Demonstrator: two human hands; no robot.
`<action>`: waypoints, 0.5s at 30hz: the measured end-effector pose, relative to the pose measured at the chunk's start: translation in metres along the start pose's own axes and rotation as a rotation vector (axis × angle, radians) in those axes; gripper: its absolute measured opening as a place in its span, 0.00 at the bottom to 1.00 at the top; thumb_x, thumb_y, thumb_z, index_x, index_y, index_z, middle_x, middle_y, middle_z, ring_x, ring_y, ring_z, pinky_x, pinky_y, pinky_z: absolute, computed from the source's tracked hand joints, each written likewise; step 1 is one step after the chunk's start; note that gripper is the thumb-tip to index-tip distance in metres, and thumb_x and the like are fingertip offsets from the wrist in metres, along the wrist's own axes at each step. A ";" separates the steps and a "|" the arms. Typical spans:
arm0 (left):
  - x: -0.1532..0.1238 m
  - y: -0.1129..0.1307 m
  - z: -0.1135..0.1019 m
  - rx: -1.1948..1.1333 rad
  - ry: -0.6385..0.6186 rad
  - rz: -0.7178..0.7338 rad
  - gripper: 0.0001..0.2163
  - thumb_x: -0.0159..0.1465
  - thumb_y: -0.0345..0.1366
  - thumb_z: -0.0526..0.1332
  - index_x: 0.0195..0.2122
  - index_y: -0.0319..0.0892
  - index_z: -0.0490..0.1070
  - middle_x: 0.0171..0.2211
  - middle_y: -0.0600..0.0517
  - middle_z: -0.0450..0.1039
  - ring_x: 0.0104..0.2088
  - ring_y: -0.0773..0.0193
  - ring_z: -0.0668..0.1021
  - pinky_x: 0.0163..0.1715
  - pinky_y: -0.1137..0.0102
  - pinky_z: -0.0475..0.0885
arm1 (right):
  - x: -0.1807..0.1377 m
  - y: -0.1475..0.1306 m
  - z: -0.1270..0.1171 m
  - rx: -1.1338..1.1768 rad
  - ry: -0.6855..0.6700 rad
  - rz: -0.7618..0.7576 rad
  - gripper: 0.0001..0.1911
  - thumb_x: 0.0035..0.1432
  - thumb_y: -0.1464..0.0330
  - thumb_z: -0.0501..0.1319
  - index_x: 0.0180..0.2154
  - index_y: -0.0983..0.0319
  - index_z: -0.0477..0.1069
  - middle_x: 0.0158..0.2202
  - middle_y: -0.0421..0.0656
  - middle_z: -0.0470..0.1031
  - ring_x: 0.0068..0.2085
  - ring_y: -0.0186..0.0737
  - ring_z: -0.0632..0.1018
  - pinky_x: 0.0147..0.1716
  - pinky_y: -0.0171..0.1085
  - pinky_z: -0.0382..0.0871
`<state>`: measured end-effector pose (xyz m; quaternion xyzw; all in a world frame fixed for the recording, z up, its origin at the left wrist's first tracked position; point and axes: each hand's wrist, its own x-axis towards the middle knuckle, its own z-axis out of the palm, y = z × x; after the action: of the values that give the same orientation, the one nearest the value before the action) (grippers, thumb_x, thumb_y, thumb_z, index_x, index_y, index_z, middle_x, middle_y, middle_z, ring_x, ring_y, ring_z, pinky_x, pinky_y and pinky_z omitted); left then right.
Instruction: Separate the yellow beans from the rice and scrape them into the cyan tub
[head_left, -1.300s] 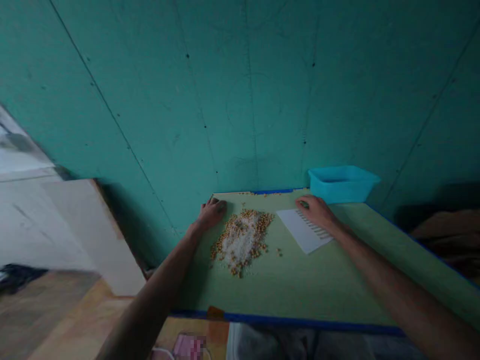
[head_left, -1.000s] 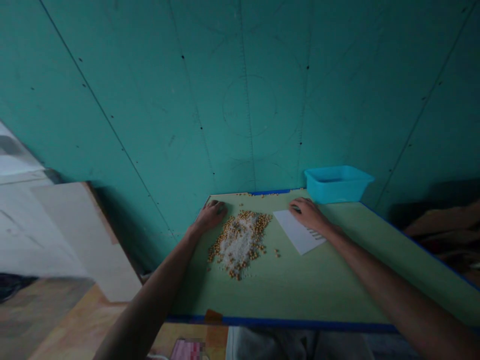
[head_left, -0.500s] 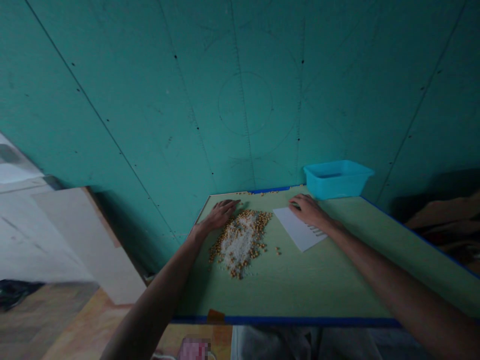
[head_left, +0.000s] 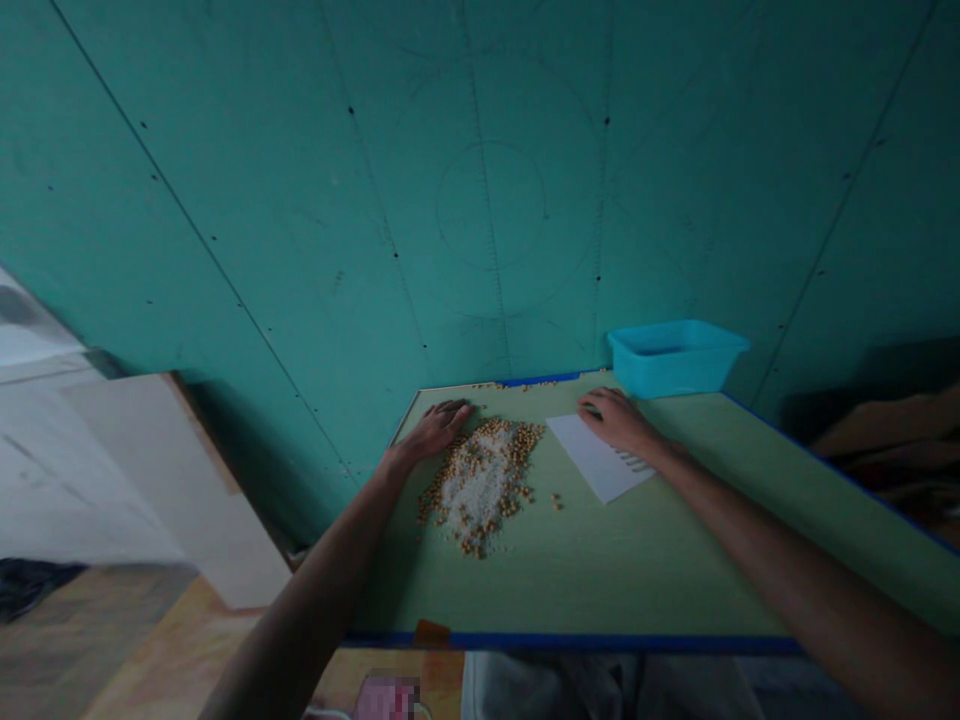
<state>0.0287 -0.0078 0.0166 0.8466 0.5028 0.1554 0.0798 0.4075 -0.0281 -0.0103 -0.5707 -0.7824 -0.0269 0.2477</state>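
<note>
On the green tabletop lies a spread heap of small yellow-brown, pea-like balls (head_left: 517,455) mixed with white grains (head_left: 480,490). My left hand (head_left: 442,428) rests flat and open at the heap's far left edge, fingers stretched forward. My right hand (head_left: 611,415) lies over the far part of a white sheet of paper (head_left: 600,470), right of the heap. Its fingers are curled in, and what they hold, if anything, is hidden. Several short dark marks show on the paper beside the right wrist.
A light-blue plastic tub (head_left: 679,365) stands at the table's back right, near the green wall (head_left: 300,200). Blue tape (head_left: 600,642) runs along the table's front edge. Stray balls (head_left: 556,502) lie between heap and paper. A white board (head_left: 172,480) leans at the left.
My left hand has shifted slightly, its stretched fingertips drawing back a little to the left. My right hand, the heap and the paper stay in place.
</note>
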 end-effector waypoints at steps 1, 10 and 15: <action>0.000 0.000 0.000 -0.002 0.000 0.000 0.37 0.71 0.59 0.35 0.65 0.41 0.68 0.68 0.41 0.65 0.69 0.54 0.65 0.70 0.59 0.54 | 0.000 0.000 0.000 -0.001 -0.001 0.000 0.14 0.68 0.68 0.56 0.47 0.64 0.79 0.50 0.52 0.79 0.54 0.48 0.76 0.58 0.42 0.65; 0.002 -0.007 0.005 -0.026 0.032 -0.026 0.37 0.72 0.59 0.35 0.64 0.40 0.70 0.67 0.42 0.67 0.68 0.53 0.66 0.70 0.58 0.56 | -0.001 -0.001 -0.002 -0.006 -0.004 0.004 0.15 0.68 0.67 0.56 0.48 0.62 0.79 0.50 0.51 0.80 0.54 0.48 0.76 0.57 0.41 0.66; 0.001 -0.005 0.004 -0.035 0.020 0.001 0.35 0.72 0.58 0.34 0.67 0.44 0.65 0.68 0.44 0.65 0.69 0.55 0.65 0.71 0.57 0.54 | -0.001 -0.001 -0.001 -0.011 -0.001 0.002 0.15 0.68 0.67 0.56 0.48 0.63 0.79 0.51 0.52 0.79 0.54 0.49 0.76 0.57 0.43 0.66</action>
<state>0.0263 -0.0048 0.0120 0.8436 0.5004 0.1727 0.0896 0.4076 -0.0293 -0.0092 -0.5730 -0.7817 -0.0304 0.2442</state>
